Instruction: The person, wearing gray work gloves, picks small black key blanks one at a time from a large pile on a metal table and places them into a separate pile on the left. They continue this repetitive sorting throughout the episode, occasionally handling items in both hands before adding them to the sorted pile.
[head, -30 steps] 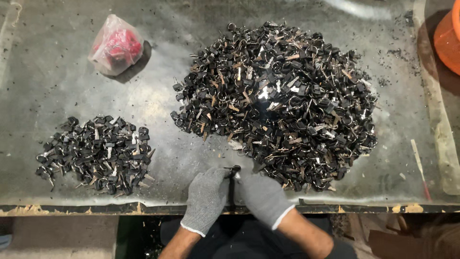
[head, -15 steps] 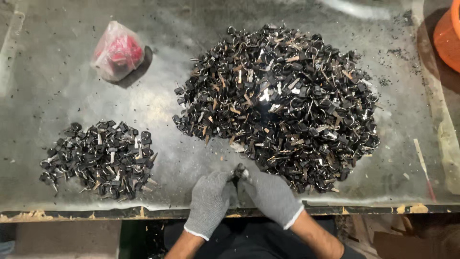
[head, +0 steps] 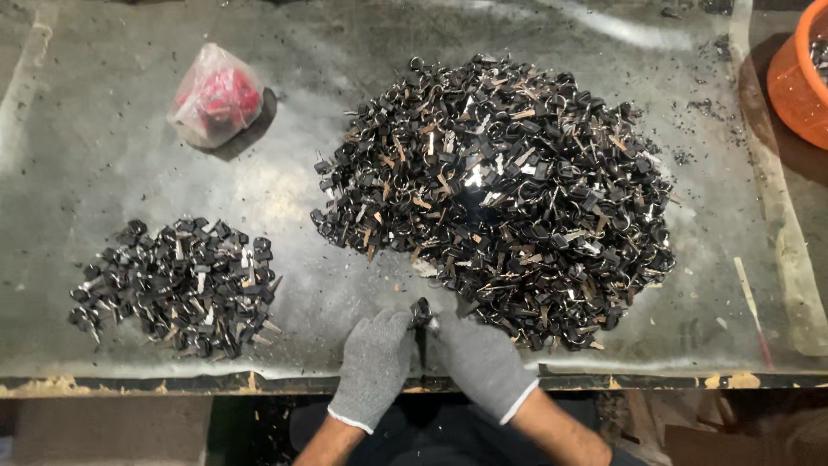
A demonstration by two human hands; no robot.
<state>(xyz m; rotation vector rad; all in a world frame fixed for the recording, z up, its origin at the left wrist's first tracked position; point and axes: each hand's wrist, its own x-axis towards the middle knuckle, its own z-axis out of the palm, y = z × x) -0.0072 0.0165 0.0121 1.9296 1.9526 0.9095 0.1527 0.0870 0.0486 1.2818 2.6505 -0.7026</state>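
Observation:
Both my hands wear grey knit gloves and meet at the table's near edge. My left hand (head: 373, 367) and my right hand (head: 483, 362) pinch one small black key-like part (head: 421, 312) between their fingertips. Just beyond them spreads a large heap of black-headed metal keys (head: 500, 190). A smaller pile of the same black keys (head: 177, 285) lies to the left of my left hand.
A clear plastic bag with red contents (head: 216, 103) lies at the back left. An orange bucket (head: 798, 78) stands at the far right edge. The worn metal table (head: 103, 164) has a chipped front edge; a thin stick (head: 749, 306) lies at the right.
My hands stayed together at the near edge, shifting slightly while turning the small black part between the fingertips. Both piles are unchanged.

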